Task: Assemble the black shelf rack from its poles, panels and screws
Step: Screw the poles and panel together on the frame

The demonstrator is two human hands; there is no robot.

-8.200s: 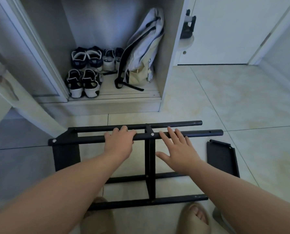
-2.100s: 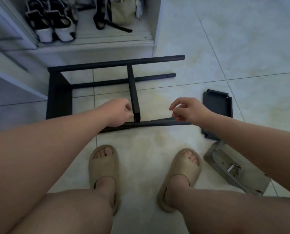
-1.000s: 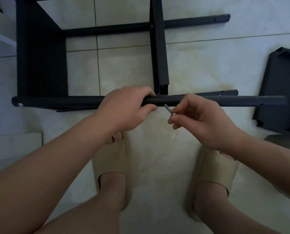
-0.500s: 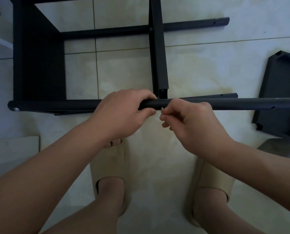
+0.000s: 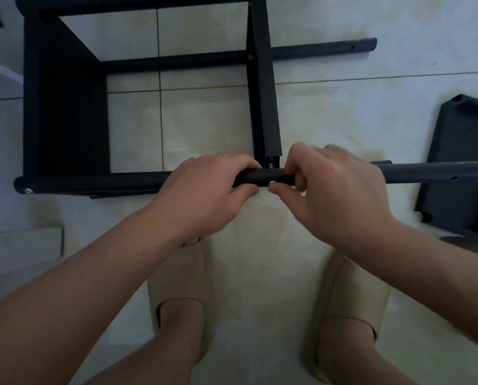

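**Black shelf rack, part-built, lying on its side on tiled floor**

1. Two beige slippers, left [image 5: 179,276] and right [image 5: 349,301], are standing on the floor [image 5: 204,120] nearest the camera, toes pointing at the rack.
2. Left hand [image 5: 204,190] is gripping the near pole [image 5: 263,175]: fingers are curling over the top, the thumb is closing underneath.
3. Right hand [image 5: 335,187] is working just beside the left one, fingers bent, thumb and fingertips pinching a small silver screw [image 5: 272,183]. The screw head is sitting against the pole's near side, between the two hands.
4. The near pole is running left to right across the view, one end meeting the end panel [image 5: 65,107] at the left, where another screw head [image 5: 28,190] is showing.
5. Middle panel [image 5: 263,93] is running away from the camera, its near end meeting the pole directly above the pinched screw.
6. Far pole [image 5: 315,50] is lying parallel to the near one, crossing the middle panel and ending free at the right.
7. Loose black panel [image 5: 468,148] is lying on the floor at the right, apart from the frame.
8. A pale board [image 5: 21,243] is lying at the left edge; a grey object [image 5: 471,244] is showing at the right edge, too cropped to identify.
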